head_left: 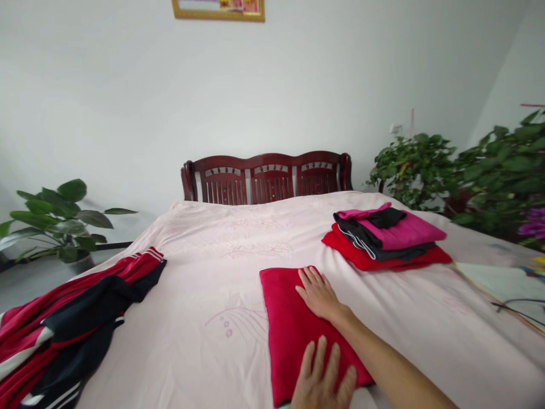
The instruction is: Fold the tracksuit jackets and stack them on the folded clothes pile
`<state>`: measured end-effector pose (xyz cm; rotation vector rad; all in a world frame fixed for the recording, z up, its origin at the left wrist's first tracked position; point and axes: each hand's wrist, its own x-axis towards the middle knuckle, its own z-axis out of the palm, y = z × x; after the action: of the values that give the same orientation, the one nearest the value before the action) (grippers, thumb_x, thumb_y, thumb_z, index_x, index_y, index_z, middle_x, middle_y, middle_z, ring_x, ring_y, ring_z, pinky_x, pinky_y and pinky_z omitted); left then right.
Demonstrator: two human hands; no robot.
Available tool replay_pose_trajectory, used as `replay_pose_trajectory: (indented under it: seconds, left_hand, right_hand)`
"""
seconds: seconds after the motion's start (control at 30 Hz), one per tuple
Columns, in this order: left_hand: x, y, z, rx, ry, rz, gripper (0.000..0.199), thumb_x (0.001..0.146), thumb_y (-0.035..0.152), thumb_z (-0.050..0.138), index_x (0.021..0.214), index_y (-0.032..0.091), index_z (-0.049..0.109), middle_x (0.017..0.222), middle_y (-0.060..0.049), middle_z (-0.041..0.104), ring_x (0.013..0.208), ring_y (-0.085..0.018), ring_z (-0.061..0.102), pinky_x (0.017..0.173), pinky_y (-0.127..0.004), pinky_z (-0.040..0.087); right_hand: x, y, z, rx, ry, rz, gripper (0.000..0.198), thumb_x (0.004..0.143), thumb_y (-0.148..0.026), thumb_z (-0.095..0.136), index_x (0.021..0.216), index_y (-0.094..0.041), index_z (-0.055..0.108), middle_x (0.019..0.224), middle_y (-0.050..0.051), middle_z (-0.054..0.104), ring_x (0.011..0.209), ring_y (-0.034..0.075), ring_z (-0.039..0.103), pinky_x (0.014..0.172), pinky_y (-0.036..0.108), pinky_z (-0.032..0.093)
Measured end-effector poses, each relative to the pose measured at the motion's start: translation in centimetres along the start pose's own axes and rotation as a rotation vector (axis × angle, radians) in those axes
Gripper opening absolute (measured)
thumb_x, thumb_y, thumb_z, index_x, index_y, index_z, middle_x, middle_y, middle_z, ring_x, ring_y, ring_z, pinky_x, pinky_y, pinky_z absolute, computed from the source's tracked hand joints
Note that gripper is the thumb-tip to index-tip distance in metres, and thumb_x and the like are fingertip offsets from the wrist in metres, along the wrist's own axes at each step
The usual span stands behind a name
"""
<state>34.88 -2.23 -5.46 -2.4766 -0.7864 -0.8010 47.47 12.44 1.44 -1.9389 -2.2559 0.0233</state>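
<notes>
A folded red garment lies flat on the pale pink bed cover, its near end partly covered by my hands. My right hand rests palm down near its far right edge, fingers stretched out. Closer to me, my left hand lies on the near part of the same garment with its fingers spread. Neither hand grips anything. Its exact kind of clothing cannot be made out in this folded form.
A stack of folded clothes in magenta, black and red sits at the right. Loose red and navy clothes lie along the left side. The bed cover spreads between them. Potted plants and a wooden bench back stand beyond.
</notes>
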Motion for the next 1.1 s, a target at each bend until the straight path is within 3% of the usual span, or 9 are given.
replay_pose_trajectory:
  seconds: [0.17,0.3,0.4,0.47,0.63,0.73,0.93,1.0,1.1]
  left_hand:
    - [-0.2,-2.4,-2.2,-0.513,-0.010,-0.120,0.051,0.084,0.050,0.063,0.131,0.029,0.059,0.128,-0.010,0.068,0.120,-0.030,0.061,0.101,-0.045,0.048]
    - [0.5,-7.4,-6.2,-0.854,0.148,-0.830,0.051,0.087,0.022,0.058,0.139,0.025,0.054,0.147,-0.011,0.052,0.139,-0.028,0.043,0.116,-0.047,0.034]
    - [1.8,-10.6,-7.6,-1.238,0.164,-1.431,0.068,0.082,0.025,0.067,0.145,0.015,0.042,0.150,-0.020,0.045,0.137,-0.032,0.045,0.110,-0.047,0.042]
    - [2.8,-11.6,-7.6,-1.569,0.105,-1.583,0.066,0.083,0.026,0.068,0.142,0.011,0.043,0.142,-0.023,0.054,0.127,-0.032,0.056,0.102,-0.044,0.050]
    - [4.3,-12.0,-5.9,-2.144,-0.079,-1.575,0.041,0.084,0.021,0.067,0.119,0.001,0.061,0.100,-0.020,0.076,0.099,-0.028,0.072,0.093,-0.038,0.056]
    - [4.4,-11.8,-5.2,-2.191,-0.126,-1.620,0.045,0.081,0.021,0.070,0.120,0.003,0.061,0.091,-0.017,0.078,0.090,-0.028,0.075,0.091,-0.040,0.057]
    - [4.2,-11.5,-7.2,-2.162,0.015,-1.408,0.052,0.073,0.019,0.077,0.121,0.009,0.061,0.101,-0.016,0.077,0.088,-0.029,0.075,0.091,-0.045,0.057]
    - [4.4,-11.7,-8.8,-2.190,0.021,-1.339,0.049,0.073,0.020,0.077,0.119,0.010,0.062,0.103,-0.016,0.077,0.090,-0.029,0.074,0.093,-0.045,0.056]
    - [4.7,-12.0,-11.1,-2.201,0.033,-1.308,0.045,0.075,0.022,0.076,0.117,0.011,0.064,0.103,-0.014,0.077,0.091,-0.029,0.074,0.094,-0.045,0.055]
  right_hand:
    - [-2.7,1.6,0.1,0.099,0.048,0.101,0.068,0.095,-0.041,0.039,0.152,-0.005,0.031,0.161,0.020,0.021,0.148,0.032,0.021,0.116,0.050,0.026]
    - [-3.7,3.4,1.1,0.264,0.087,0.146,0.070,0.092,-0.037,0.041,0.151,-0.001,0.030,0.155,0.025,0.033,0.143,0.030,0.034,0.117,0.042,0.029]
    - [-4.2,4.3,2.0,0.433,0.164,0.127,0.069,0.090,-0.038,0.043,0.152,-0.010,0.031,0.152,0.019,0.041,0.140,0.028,0.040,0.117,0.043,0.029]
    - [-4.5,4.6,2.4,0.552,0.202,0.133,0.068,0.088,-0.039,0.046,0.151,-0.015,0.034,0.151,0.015,0.044,0.139,0.027,0.041,0.117,0.045,0.029]
    - [-5.6,4.6,2.0,0.874,0.235,0.178,0.071,0.083,-0.046,0.053,0.147,-0.018,0.041,0.151,0.013,0.045,0.138,0.027,0.043,0.117,0.044,0.029]
    - [-6.1,4.4,1.6,1.019,0.268,0.199,0.076,0.077,-0.048,0.063,0.144,-0.019,0.044,0.151,0.012,0.045,0.140,0.027,0.040,0.119,0.044,0.025]
    - [-7.8,1.6,0.6,1.588,0.263,0.404,0.095,0.065,-0.051,0.078,0.145,-0.019,0.039,0.158,0.015,0.032,0.144,0.028,0.034,0.117,0.040,0.031]
    - [-8.9,-0.2,-0.7,1.834,0.056,0.393,0.081,0.071,-0.053,0.075,0.139,-0.019,0.046,0.153,0.014,0.043,0.139,0.028,0.042,0.113,0.042,0.037]
    - [-10.4,-2.9,-2.9,2.142,-0.443,0.237,0.066,0.084,-0.064,0.057,0.127,-0.015,0.058,0.132,0.015,0.063,0.127,0.032,0.055,0.106,0.050,0.044]
